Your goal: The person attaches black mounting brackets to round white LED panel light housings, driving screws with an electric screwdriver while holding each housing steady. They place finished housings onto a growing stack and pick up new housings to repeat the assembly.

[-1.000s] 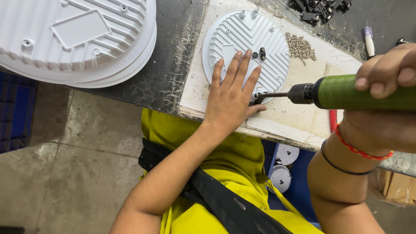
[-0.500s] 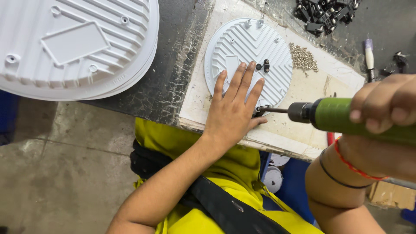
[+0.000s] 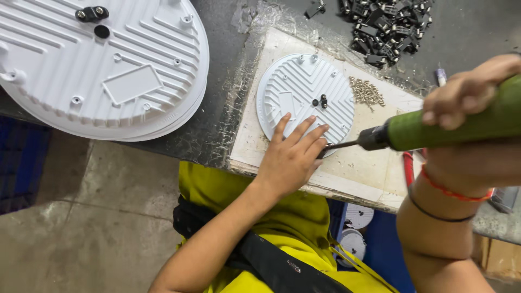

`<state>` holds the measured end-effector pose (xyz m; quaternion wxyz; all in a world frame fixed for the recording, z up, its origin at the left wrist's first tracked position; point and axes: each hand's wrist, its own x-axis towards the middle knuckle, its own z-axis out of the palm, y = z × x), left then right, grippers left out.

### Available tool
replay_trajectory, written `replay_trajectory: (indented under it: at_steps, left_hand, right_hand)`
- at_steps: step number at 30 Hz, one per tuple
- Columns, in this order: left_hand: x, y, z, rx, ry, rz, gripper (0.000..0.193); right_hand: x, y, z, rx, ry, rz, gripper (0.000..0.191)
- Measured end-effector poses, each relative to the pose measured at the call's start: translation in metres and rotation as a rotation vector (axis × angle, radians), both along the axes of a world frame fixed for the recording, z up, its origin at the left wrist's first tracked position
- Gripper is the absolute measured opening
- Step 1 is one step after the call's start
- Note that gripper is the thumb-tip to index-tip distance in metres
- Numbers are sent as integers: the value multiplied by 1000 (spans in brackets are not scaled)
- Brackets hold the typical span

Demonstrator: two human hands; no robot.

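A small round white ribbed cover (image 3: 304, 95) lies on a pale board (image 3: 369, 168) on the dark workbench. My left hand (image 3: 290, 157) rests flat on the cover's near edge, fingers spread. My right hand (image 3: 469, 100) grips a green powered screwdriver (image 3: 445, 127), held level, its bit tip at the cover's rim beside my left fingertips. A small black clip (image 3: 323, 101) sits near the cover's centre. A heap of small screws (image 3: 366, 92) lies on the board just right of the cover.
A stack of large white ribbed covers (image 3: 103, 70) fills the bench's left, with a black clip (image 3: 92, 13) on top. Several black clips (image 3: 385, 24) are piled at the back right. More small covers (image 3: 355, 228) sit in a blue bin under the bench.
The view has shifted, so the bench and the small cover sit lower and more central. My left hand stays on the cover. The screwdriver stays at the rim.
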<state>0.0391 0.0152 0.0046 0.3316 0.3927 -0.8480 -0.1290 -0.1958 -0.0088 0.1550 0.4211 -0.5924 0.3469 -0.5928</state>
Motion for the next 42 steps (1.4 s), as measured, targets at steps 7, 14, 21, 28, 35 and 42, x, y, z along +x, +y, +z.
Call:
replay_trajectory:
  at_steps: [7,14,21,28,35,42]
  left_hand:
    - [46,46,19,-199,-135,-203,29]
    - [39,63,42,-198,193,-310,55]
    - [25,69,34,-181,280,-202,52]
    - [50,58,18,138,264,-277,42]
    - [21,86,24,58,135,171,67]
    - [12,59,23,121,149,39,24]
  right_hand:
    - [-24,29,46,43,80,-47,43]
    - [-35,31,59,20,67,-67,41]
    - [-34,29,62,4,41,-83,40]
    - [-25,29,61,-11,30,-94,39]
    - [-21,22,65,-42,1,-108,38]
    - [-21,12,62,-98,-48,-139,37]
